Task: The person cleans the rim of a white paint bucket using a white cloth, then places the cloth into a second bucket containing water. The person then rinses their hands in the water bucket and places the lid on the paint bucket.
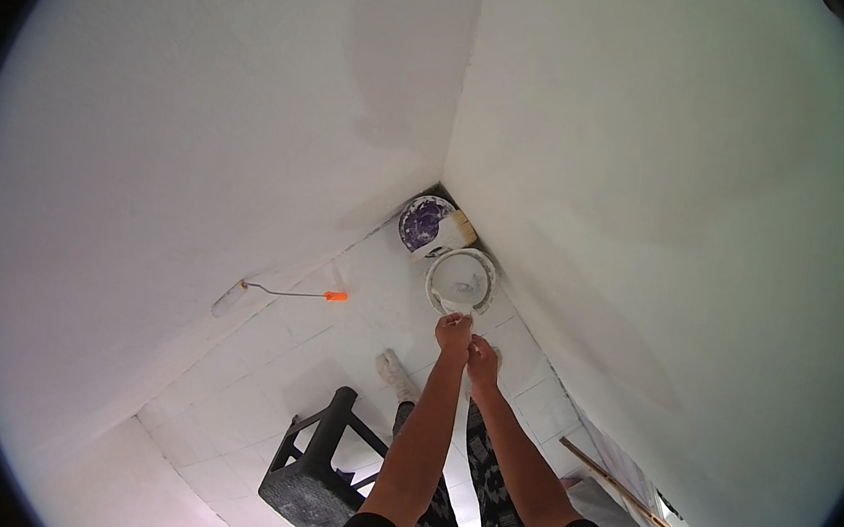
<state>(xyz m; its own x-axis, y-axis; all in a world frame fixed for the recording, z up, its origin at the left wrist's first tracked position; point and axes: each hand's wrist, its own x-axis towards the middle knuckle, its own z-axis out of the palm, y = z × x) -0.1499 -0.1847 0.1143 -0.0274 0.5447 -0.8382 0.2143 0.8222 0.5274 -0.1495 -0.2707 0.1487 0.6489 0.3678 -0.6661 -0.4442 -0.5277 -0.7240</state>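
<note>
Both my arms reach down toward a white paint bucket that stands on the tiled floor near the room's corner. My left hand hovers just at the bucket's near rim, fingers closed on a small white object that is too small to identify. My right hand is close beside the left wrist with its fingers curled; I cannot make out anything in it. My white shoe shows on the floor to the left of my arms.
A second bucket with a purple-stained inside sits in the corner behind the white one. A paint roller with an orange handle leans on the left wall. A dark stool stands below left. A wooden stick lies at lower right.
</note>
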